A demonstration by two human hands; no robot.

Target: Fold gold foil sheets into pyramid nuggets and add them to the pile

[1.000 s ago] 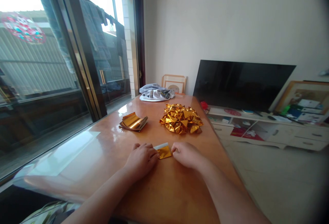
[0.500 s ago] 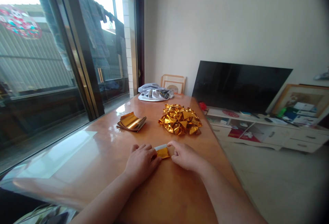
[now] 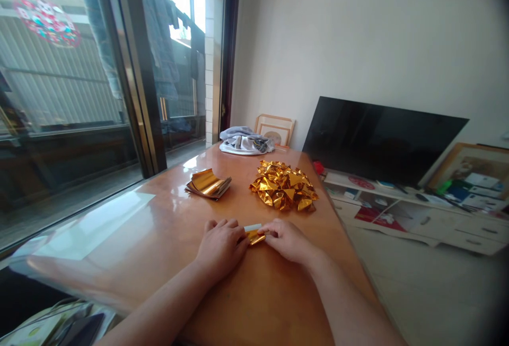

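Note:
A small sheet of gold foil paper (image 3: 255,237), partly folded and with a pale strip along its far edge, lies on the wooden table (image 3: 254,298) between my hands. My left hand (image 3: 223,242) presses on its left end, fingers curled and thumb along the near side. At the right end, my right hand (image 3: 284,240) pinches the paper between thumb and forefinger. Beyond my left hand rests a stack of gold foil sheets (image 3: 207,184), curling upward. A heap of folded gold foil pieces (image 3: 283,186) lies past my right hand.
Folded clothes (image 3: 244,142) lie at the table's far end, before leaning picture frames (image 3: 274,130). A television (image 3: 382,136) stands over a low white cabinet (image 3: 429,219) to the right. Glass sliding doors (image 3: 131,70) run along the left.
My right thumb and forefinger have closed on the paper's right end, and less of its gold face shows. My left hand stays put. The view has shifted slightly to the left.

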